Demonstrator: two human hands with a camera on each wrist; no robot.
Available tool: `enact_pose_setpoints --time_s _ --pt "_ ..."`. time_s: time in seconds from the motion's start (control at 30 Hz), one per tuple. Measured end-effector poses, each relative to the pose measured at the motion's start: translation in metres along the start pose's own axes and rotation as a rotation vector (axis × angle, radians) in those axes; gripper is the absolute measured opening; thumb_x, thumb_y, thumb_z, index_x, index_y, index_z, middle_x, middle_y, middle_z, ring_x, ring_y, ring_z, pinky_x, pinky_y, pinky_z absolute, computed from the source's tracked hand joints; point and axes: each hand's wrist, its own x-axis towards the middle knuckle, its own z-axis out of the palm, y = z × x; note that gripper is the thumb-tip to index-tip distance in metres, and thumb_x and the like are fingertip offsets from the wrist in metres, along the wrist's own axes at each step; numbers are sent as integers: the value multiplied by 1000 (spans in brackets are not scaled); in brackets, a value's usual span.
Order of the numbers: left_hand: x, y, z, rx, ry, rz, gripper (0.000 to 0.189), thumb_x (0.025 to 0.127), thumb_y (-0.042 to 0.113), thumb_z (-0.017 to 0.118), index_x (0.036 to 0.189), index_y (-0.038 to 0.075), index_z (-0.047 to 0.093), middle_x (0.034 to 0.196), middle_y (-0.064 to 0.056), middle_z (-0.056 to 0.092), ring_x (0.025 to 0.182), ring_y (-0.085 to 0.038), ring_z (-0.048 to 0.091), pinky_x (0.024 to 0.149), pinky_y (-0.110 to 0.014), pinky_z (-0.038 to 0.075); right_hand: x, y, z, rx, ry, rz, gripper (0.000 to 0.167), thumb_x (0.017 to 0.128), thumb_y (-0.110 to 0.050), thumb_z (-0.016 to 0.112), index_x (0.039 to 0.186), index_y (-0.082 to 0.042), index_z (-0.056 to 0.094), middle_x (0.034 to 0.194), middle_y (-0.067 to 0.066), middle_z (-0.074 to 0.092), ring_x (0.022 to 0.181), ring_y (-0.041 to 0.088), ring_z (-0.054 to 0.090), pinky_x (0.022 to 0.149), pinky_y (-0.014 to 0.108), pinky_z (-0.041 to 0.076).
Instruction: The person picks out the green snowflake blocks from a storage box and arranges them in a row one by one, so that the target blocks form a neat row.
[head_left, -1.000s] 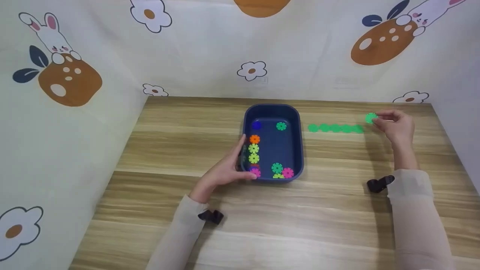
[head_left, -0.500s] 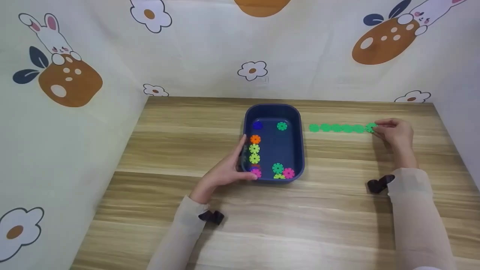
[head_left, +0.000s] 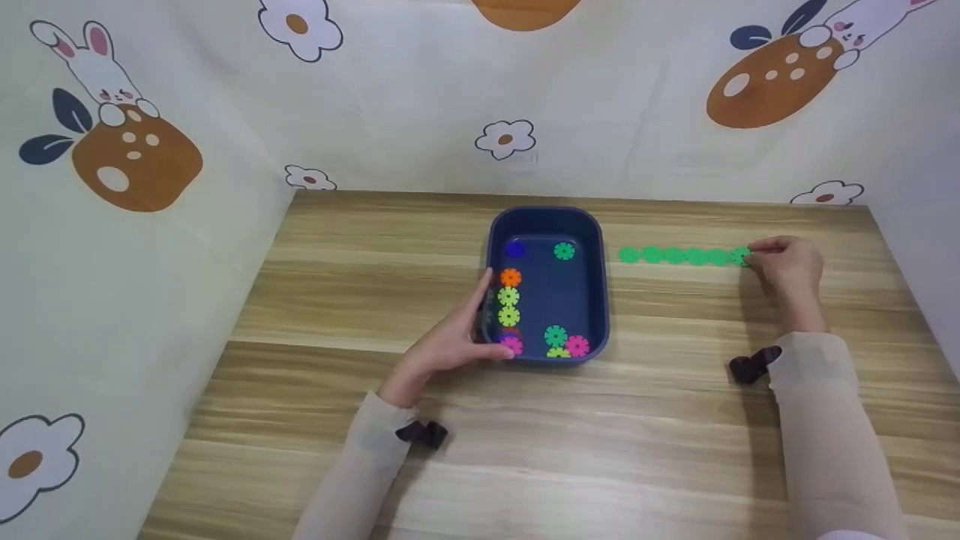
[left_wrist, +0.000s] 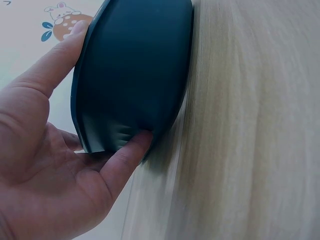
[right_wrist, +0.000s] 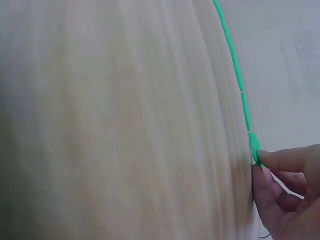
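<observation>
From my head feed, the held green disc (head_left: 739, 256) sits at the nine-to-ten o'clock edge of the person's right hand (head_left: 795, 268), pinched between thumb and fingertips. It is thin, flat and round with a notched rim, and its edge meets the end of a row of green discs (head_left: 673, 256). I count five in that row, running off toward nine o'clock; with the pinched one, six. Whether its notches interlock I cannot tell.

Farther along at nine o'clock I have the dark blue tray (head_left: 544, 300), smooth, deep-walled and round-cornered. The left hand (head_left: 448, 341) grips its seven o'clock corner, thumb over the rim, fingers against the wall. Inside I count two green discs, three yellow, two pink, one orange (head_left: 510, 277) and one blue (head_left: 514, 249); the overlapping red and purple bits at seven o'clock I can't count.

Under everything lies a wood-grained tabletop (head_left: 600, 450). At twelve o'clock rises a creased, pale printed sheet (head_left: 405, 97) showing two rabbits, brown fruit and five outlined flowers.
</observation>
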Motion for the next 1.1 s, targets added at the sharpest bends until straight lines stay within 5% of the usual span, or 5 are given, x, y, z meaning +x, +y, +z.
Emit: enact_pose_setpoints --time_s 0.43,0.57,0.7,0.87,1.1 --pt "-2 2 -1 11 10 -19 125 77 29 87 161 24 -5 169 -10 0 154 -30 16 126 -46 17 0 -3 5 -57 7 6 32 94 -14 66 121 3 68 122 17 64 105 21 50 77 21 41" --pt "-1 1 0 18 12 -19 123 78 26 86 162 23 -5 169 -11 1 154 -31 16 126 -47 17 0 1 3 -42 13 2 34 94 -17 66 121 2 68 96 -2 71 97 12 53 73 16 41" --pt "1 1 1 33 1 -19 123 79 26 85 161 24 -6 170 -10 -1 155 -30 14 126 -47 16 -1 3 -2 124 1 60 37 92 -17 67 125 0 64 69 -25 58 75 -3 54 65 11 49" --pt "-1 2 1 24 5 -26 122 80 25 85 161 25 -6 170 -10 -1 155 -31 14 126 -48 16 -6 -2 -4 240 -9 85 35 93 -20 67 125 -6 61 75 -23 60 71 -5 58 66 12 54" --pt "-2 2 0 21 5 -19 123 79 27 85 161 25 -6 170 -10 -1 154 -31 15 126 -47 17 -13 -18 -5 395 -42 -16 9 92 -9 66 93 -18 66 69 -20 63 63 -5 66 64 13 57"
